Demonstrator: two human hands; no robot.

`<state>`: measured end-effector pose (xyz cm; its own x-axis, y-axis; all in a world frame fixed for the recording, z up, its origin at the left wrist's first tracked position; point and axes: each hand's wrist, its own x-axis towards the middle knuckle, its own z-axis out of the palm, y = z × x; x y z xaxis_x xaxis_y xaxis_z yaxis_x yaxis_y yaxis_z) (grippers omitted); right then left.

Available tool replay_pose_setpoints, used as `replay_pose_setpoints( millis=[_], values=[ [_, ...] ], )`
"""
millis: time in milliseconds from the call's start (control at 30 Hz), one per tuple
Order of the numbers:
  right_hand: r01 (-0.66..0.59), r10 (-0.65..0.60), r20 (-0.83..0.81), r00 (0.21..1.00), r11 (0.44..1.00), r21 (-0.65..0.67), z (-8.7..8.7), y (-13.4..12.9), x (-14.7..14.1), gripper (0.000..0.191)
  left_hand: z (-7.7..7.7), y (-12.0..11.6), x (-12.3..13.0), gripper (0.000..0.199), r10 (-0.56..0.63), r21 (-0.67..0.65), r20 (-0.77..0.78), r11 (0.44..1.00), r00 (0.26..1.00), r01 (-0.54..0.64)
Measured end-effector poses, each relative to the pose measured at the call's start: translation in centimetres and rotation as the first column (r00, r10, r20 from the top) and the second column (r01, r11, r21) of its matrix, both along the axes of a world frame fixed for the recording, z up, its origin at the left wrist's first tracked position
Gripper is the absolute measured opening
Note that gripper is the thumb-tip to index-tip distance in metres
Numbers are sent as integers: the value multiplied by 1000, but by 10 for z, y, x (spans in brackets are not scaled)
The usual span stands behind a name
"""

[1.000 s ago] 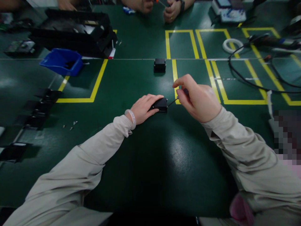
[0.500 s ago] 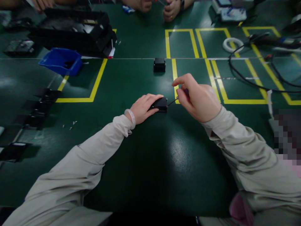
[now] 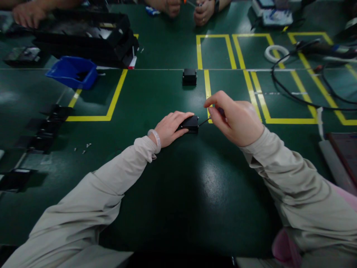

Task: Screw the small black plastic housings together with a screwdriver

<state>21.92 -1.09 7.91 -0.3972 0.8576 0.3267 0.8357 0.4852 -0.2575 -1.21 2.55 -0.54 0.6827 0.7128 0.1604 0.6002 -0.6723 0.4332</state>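
Note:
My left hand (image 3: 168, 130) grips a small black box (image 3: 191, 124) against the green table, its fingers on the far side and the thumb on the near side. In my right hand (image 3: 235, 119) is a screwdriver, gripped between curled fingers; most of its handle is hidden in the palm. The thin dark screwdriver shaft (image 3: 204, 122) slants down to the left, and its tip meets the right end of the box. Farther back stands a second black box (image 3: 189, 77) of similar look, untouched.
Several small screws (image 3: 87, 146) lie left of my forearm. A blue bin (image 3: 73, 72), a large black tray (image 3: 83, 39) and a row of black parts (image 3: 44, 136) fill the left. At right are a black cable (image 3: 284, 87) and a white ring (image 3: 276, 54). Co-workers' hands (image 3: 202, 13) are across the table.
My right index finger has dipped slightly while the screwdriver stays at the box. My left hand and the box keep their place. A co-worker's hand at the far left has moved farther left and nearer.

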Motion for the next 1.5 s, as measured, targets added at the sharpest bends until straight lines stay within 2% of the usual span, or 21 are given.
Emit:
replay_pose_setpoints(
  millis=[667,900,1500],
  values=[
    [33,-34,27,999,999,29,-1,-2,0,32,-1,0,-1,50,1,3,0,1000,1000,-1],
    [11,-12,-22,1000,1000,-16,-1,-1,0,34,-1,1,-1,50,-6,0,6,1000,1000,6],
    [5,-6,43,999,1000,21,1,-3,-2,33,-3,2,-1,50,-15,33,7,999,1000,15]
  ],
)
